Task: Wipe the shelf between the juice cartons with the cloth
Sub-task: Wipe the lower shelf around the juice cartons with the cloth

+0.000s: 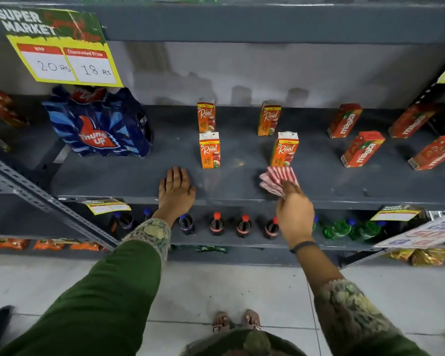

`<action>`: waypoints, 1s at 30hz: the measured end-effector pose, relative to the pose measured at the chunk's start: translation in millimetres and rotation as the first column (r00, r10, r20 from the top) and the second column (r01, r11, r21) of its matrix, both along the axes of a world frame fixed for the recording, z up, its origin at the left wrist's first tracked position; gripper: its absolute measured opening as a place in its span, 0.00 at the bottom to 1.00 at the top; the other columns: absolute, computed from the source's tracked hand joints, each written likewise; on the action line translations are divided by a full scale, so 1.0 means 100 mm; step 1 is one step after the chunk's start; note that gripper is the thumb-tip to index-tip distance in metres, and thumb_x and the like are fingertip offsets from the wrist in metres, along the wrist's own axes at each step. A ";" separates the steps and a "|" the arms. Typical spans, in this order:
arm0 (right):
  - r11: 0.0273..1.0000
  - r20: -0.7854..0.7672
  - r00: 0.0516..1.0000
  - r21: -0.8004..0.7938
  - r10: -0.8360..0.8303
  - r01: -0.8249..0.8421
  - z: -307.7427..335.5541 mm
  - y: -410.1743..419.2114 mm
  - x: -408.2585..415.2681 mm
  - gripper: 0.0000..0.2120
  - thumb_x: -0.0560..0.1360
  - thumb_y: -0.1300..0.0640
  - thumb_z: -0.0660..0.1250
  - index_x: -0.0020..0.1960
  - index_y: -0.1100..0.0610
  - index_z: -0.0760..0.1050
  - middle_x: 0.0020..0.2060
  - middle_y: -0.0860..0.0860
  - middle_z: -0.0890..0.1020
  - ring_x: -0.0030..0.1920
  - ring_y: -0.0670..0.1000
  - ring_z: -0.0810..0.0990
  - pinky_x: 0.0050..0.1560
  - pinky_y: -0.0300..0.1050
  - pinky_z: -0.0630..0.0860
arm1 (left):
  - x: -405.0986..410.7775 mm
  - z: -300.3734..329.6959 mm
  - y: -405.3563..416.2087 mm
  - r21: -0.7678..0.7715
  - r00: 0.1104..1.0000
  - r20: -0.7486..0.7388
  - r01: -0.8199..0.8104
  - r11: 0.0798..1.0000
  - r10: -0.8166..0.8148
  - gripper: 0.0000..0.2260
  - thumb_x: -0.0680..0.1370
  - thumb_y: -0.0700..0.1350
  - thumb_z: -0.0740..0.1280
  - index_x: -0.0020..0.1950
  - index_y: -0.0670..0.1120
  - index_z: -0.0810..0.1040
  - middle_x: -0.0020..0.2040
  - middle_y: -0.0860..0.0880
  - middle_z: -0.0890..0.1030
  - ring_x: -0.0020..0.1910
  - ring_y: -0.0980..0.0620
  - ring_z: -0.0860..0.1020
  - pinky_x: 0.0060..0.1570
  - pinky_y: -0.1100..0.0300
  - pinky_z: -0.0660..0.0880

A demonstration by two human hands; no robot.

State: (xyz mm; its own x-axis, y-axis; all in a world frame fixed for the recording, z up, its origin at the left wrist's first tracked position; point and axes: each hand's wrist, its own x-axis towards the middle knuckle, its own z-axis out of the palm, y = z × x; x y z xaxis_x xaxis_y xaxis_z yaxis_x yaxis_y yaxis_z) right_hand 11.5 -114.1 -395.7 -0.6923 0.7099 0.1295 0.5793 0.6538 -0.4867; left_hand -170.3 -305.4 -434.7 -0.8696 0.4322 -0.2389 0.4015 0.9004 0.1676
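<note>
Several orange Real juice cartons stand upright on the dark grey shelf [242, 147]: two at the back [206, 116] [269, 118] and two in front [209, 150] [284, 149]. My left hand [175, 190] lies flat, fingers apart, on the shelf's front edge, left of the front left carton. My right hand [294, 214] grips a red-and-white striped cloth [278, 179], bunched on the shelf just in front of the front right carton. The strip between the two carton columns is bare and dusty.
A blue Thums Up bottle pack [100, 124] sits left of the cartons. Red Maaza cartons [362, 149] lie to the right. Cola and green bottles [243, 226] fill the shelf below. A yellow price sign [64, 55] hangs from the shelf above.
</note>
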 end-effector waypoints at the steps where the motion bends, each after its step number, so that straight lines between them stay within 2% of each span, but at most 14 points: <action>1: 0.999 0.046 0.998 0.007 0.037 -0.038 -0.07 0.03 -0.05 0.21 0.74 0.69 0.59 0.65 0.59 0.73 0.63 0.60 0.78 0.58 0.62 0.79 0.58 0.54 0.77 | 0.01 -0.01 0.00 0.004 1.000 -0.005 0.002 1.000 -0.002 0.27 0.81 0.51 0.46 0.75 0.43 0.41 0.77 0.42 0.41 0.76 0.44 0.42 0.75 0.47 0.43; 3: 0.971 0.130 0.969 0.087 0.212 -0.224 -0.20 -0.06 -0.20 0.25 0.73 0.70 0.57 0.68 0.59 0.71 0.68 0.56 0.75 0.67 0.56 0.73 0.71 0.49 0.69 | 0.02 -0.03 -0.01 0.010 1.000 -0.018 0.010 1.000 -0.010 0.26 0.81 0.51 0.46 0.75 0.43 0.41 0.77 0.42 0.42 0.76 0.44 0.42 0.75 0.47 0.43; 4: 0.939 0.145 0.942 0.125 0.302 -0.321 -0.24 -0.16 -0.27 0.26 0.72 0.71 0.57 0.68 0.58 0.71 0.69 0.55 0.74 0.68 0.54 0.73 0.72 0.48 0.67 | 0.02 -0.03 -0.01 0.015 1.000 -0.027 0.012 1.000 -0.012 0.26 0.81 0.51 0.46 0.75 0.43 0.41 0.78 0.42 0.42 0.76 0.44 0.42 0.75 0.47 0.43; 7: 0.852 0.194 0.840 0.041 0.506 -0.522 -0.17 -0.45 -0.34 0.25 0.73 0.69 0.58 0.67 0.55 0.73 0.65 0.55 0.78 0.62 0.55 0.78 0.66 0.49 0.74 | 0.02 -0.04 -0.01 0.024 0.999 -0.041 0.009 1.000 -0.008 0.26 0.81 0.51 0.46 0.75 0.42 0.42 0.78 0.42 0.43 0.76 0.44 0.43 0.75 0.47 0.43; 9: 0.807 0.129 0.797 -0.087 0.590 -0.584 -0.05 -0.49 -0.20 0.24 0.73 0.66 0.60 0.66 0.52 0.73 0.61 0.56 0.81 0.58 0.57 0.81 0.61 0.52 0.77 | 0.03 -0.04 -0.01 0.023 0.998 -0.056 0.007 1.000 -0.006 0.26 0.81 0.50 0.47 0.75 0.42 0.42 0.78 0.42 0.44 0.76 0.44 0.43 0.75 0.47 0.43; 12: 0.877 -0.016 0.884 -0.118 0.466 -0.465 0.03 -0.27 0.18 0.20 0.72 0.64 0.62 0.62 0.53 0.77 0.55 0.57 0.84 0.51 0.60 0.83 0.53 0.52 0.80 | 0.10 -0.06 -0.01 0.050 0.989 -0.143 -0.028 0.998 0.035 0.26 0.80 0.49 0.48 0.75 0.40 0.45 0.78 0.41 0.47 0.76 0.43 0.44 0.75 0.45 0.44; 15: 0.997 -0.127 0.990 -0.051 0.056 -0.063 0.10 0.18 0.56 0.21 0.71 0.68 0.63 0.61 0.56 0.77 0.53 0.60 0.84 0.45 0.62 0.83 0.47 0.52 0.80 | 0.34 -0.05 0.14 0.145 0.970 -0.239 -0.012 0.989 0.047 0.26 0.80 0.47 0.50 0.74 0.37 0.50 0.77 0.38 0.51 0.76 0.41 0.46 0.75 0.45 0.43; 18: 0.972 -0.106 0.966 -0.003 -0.234 0.235 0.17 0.78 0.78 0.22 0.73 0.71 0.60 0.65 0.61 0.73 0.59 0.64 0.80 0.55 0.64 0.80 0.53 0.54 0.77 | 0.66 -0.02 0.54 0.156 0.940 -0.320 0.175 0.972 -0.118 0.25 0.80 0.47 0.49 0.74 0.37 0.51 0.77 0.38 0.52 0.76 0.41 0.47 0.73 0.47 0.42; 19: 0.971 -0.072 0.969 -0.034 -0.238 0.236 0.15 0.96 0.79 0.23 0.73 0.72 0.58 0.67 0.63 0.71 0.63 0.64 0.77 0.61 0.63 0.77 0.59 0.52 0.74 | 0.77 -0.01 0.71 0.140 0.929 -0.322 0.236 0.962 -0.181 0.26 0.79 0.48 0.46 0.74 0.37 0.51 0.77 0.38 0.51 0.76 0.41 0.47 0.73 0.48 0.41; 21: 0.994 0.042 0.995 -0.051 -0.092 0.094 0.11 1.17 0.77 0.22 0.75 0.72 0.57 0.68 0.63 0.70 0.67 0.61 0.74 0.67 0.60 0.73 0.66 0.45 0.67 | 0.95 -0.01 1.07 0.105 0.920 -0.295 0.300 0.948 -0.258 0.27 0.78 0.50 0.43 0.75 0.38 0.50 0.77 0.40 0.50 0.77 0.43 0.46 0.73 0.49 0.40; 23: 0.990 0.076 0.987 0.006 0.140 -0.141 0.13 1.17 0.72 0.23 0.73 0.71 0.61 0.68 0.62 0.71 0.69 0.61 0.72 0.69 0.58 0.72 0.69 0.45 0.67 | 1.11 -0.02 1.43 0.087 0.935 -0.246 0.283 0.955 -0.255 0.27 0.79 0.50 0.46 0.75 0.38 0.49 0.77 0.40 0.49 0.77 0.44 0.45 0.74 0.47 0.41; 25: 0.920 0.079 0.926 0.112 0.370 -0.377 0.06 1.17 0.75 0.26 0.68 0.72 0.67 0.65 0.63 0.74 0.67 0.61 0.75 0.66 0.56 0.76 0.66 0.45 0.72 | 1.22 -0.02 1.69 0.085 0.964 -0.173 0.218 0.972 -0.201 0.27 0.80 0.48 0.49 0.75 0.38 0.46 0.78 0.41 0.47 0.77 0.45 0.44 0.74 0.46 0.41; 27: 0.927 0.179 0.917 0.054 0.356 -0.371 0.00 1.28 0.90 0.23 0.71 0.68 0.64 0.65 0.60 0.74 0.66 0.57 0.76 0.65 0.55 0.76 0.65 0.46 0.72 | 1.27 -0.02 1.83 0.060 0.981 -0.130 0.153 0.986 -0.144 0.27 0.80 0.49 0.48 0.75 0.38 0.45 0.78 0.41 0.47 0.77 0.45 0.44 0.74 0.45 0.41; 30: 0.978 0.182 0.965 0.053 0.190 -0.202 -0.10 1.65 1.01 0.22 0.71 0.69 0.62 0.65 0.61 0.74 0.67 0.59 0.75 0.67 0.57 0.73 0.68 0.49 0.70 | 1.29 -0.07 1.86 0.024 0.982 -0.149 0.125 0.992 -0.120 0.27 0.80 0.50 0.47 0.75 0.39 0.45 0.78 0.41 0.47 0.77 0.44 0.44 0.75 0.45 0.43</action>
State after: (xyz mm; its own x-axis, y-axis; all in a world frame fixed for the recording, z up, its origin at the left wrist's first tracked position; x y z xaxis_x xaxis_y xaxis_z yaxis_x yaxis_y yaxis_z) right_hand 112.8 50.7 -405.6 -0.8333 0.5515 0.0387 0.5086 0.7921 -0.3377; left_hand -41.2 -119.7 -441.4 -0.8341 0.5432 -0.0963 0.5308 0.8378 0.1280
